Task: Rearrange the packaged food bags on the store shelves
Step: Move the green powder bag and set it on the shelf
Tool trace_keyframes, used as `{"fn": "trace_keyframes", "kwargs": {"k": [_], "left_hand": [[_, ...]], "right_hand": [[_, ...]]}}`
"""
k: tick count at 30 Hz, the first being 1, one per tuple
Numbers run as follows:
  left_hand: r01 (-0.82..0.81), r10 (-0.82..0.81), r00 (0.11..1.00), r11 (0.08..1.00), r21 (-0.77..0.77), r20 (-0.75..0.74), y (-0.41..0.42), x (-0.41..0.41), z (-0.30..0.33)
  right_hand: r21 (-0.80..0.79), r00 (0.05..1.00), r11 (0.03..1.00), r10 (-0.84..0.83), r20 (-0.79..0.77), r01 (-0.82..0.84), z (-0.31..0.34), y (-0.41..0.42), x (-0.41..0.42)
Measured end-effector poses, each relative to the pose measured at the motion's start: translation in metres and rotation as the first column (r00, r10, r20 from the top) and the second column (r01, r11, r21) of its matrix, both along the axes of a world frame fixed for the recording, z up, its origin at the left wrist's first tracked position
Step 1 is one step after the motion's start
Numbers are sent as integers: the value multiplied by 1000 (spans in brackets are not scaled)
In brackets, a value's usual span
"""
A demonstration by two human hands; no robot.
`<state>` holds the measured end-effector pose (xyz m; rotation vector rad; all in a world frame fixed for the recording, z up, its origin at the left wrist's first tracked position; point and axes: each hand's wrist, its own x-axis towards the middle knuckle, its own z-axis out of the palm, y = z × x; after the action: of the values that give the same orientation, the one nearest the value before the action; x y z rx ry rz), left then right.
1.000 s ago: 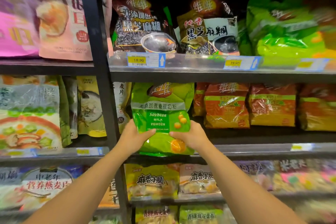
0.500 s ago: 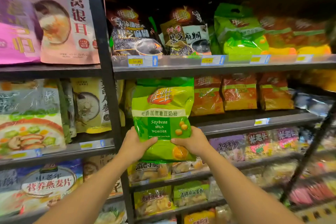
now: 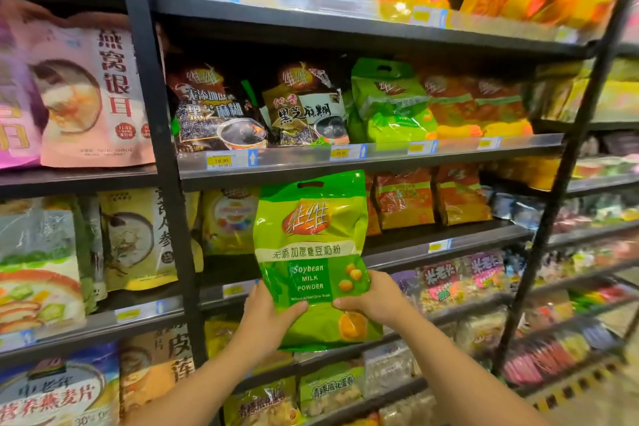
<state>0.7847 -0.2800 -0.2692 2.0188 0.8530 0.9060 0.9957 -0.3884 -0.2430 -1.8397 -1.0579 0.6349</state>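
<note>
Green bag [image 3: 311,252] below shelf edge [image 3: 345,162]

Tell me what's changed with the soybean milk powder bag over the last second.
The green soybean milk powder bag has come out from the shelf and up; its top now overlaps the shelf edge above. Left hand and right hand keep the same grip on its lower corners.

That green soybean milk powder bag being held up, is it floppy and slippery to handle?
Probably a bit of both. The soybean milk powder bag is glossy film, so likely slick; the left hand and right hand both pinch its lower part. It stands upright above them, so the fill seemingly stiffens it.
</note>
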Motion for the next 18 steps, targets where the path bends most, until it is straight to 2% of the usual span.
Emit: {"fn": "trace_keyframes", "kwargs": {"k": [9, 18], "left_hand": [[-65, 66, 998, 995, -79, 13, -56, 78, -3], [-148, 151, 988, 983, -109, 16, -110, 137, 2]], "right_hand": [[-57, 994, 995, 81, 71, -77, 23, -47, 79], [-43, 988, 989, 145, 43, -144, 24, -79, 149]]}}
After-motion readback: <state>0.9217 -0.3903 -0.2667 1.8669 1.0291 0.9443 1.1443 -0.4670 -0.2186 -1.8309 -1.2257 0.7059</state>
